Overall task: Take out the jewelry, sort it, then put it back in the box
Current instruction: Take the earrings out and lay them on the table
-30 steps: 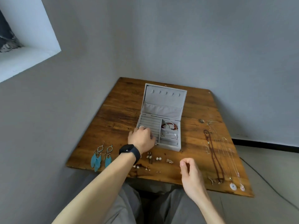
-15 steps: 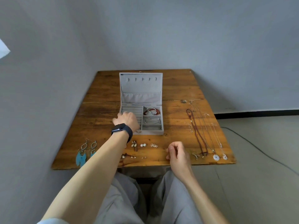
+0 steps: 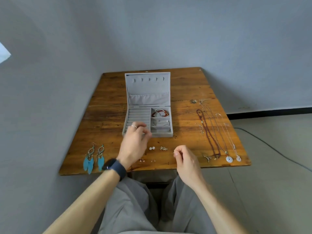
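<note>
Most of the jewelry lies sorted on the table [image 3: 109, 119] around the open gray box [image 3: 147, 88], with feather earrings [image 3: 94, 157] to its left, studs [image 3: 152, 148] in front and necklaces [image 3: 212, 132] to its right, so the return looks barely begun. Bracelets [image 3: 160, 113] sit in the box's right-hand compartments. The left hand [image 3: 135, 142] curls over its ring slots [image 3: 139, 115], a ring [image 3: 134, 127] at one finger, held or worn unclear, while the right hand [image 3: 187, 161], in front of the box, pinches a tiny piece [image 3: 174, 152].

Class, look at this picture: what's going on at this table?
A person seated at a wooden table is sorting jewelry. The left hand is over the ring rolls of the open box, a ring at its fingers; worn or held, I cannot tell. The right hand pinches a tiny piece. Necklaces lie right, feather earrings left, studs between; bracelets are in the box.
</note>
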`<state>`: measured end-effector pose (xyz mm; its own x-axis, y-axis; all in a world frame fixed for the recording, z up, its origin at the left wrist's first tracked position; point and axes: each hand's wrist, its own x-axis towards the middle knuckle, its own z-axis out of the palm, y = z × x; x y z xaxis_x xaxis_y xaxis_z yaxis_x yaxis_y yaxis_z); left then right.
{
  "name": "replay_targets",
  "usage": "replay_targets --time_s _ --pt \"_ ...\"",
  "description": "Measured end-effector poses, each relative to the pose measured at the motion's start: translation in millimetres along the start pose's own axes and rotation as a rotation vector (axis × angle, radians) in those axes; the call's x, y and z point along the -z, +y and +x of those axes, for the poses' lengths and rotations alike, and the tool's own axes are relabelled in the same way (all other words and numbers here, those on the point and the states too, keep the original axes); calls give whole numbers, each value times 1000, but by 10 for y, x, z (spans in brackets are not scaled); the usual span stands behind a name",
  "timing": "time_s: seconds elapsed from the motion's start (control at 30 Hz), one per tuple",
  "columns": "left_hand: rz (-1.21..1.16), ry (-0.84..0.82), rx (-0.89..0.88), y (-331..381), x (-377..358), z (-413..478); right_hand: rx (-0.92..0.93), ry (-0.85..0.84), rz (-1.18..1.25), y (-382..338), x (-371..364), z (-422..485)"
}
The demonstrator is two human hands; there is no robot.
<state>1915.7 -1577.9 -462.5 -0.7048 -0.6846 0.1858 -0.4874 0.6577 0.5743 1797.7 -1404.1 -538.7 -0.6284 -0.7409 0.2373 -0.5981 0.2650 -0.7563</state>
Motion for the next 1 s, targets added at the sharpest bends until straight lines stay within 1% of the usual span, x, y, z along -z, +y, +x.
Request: replay_targets --time_s 0.07,0.13,0.23,0.33,0.47,0.6,0.8,1.0 --pt "52 6 -65 14 -149 -240 95 3 -45 20 -31 -24" --pt "115 -10 -98 -11 -318 -400 132 -10 -61 36 -46 -42" --pt "193 -17 -143 -50 -497 -544 127 -44 -100 35 -72 -52" --pt "251 24 -178 -102 -578 -615 125 -65 -159 23 -112 -69" --pt "251 38 -191 -133 -562 -636 145 -45 -199 26 -141 -96" --pt "259 32 -223 -172 -559 -644 156 10 -154 40 -159 -122" --pt "246 26 -192 -170 -555 -681 137 101 -63 65 -143 -150" --pt "252 19 -148 -163 -500 -647 95 125 -61 -24 -141 -192"
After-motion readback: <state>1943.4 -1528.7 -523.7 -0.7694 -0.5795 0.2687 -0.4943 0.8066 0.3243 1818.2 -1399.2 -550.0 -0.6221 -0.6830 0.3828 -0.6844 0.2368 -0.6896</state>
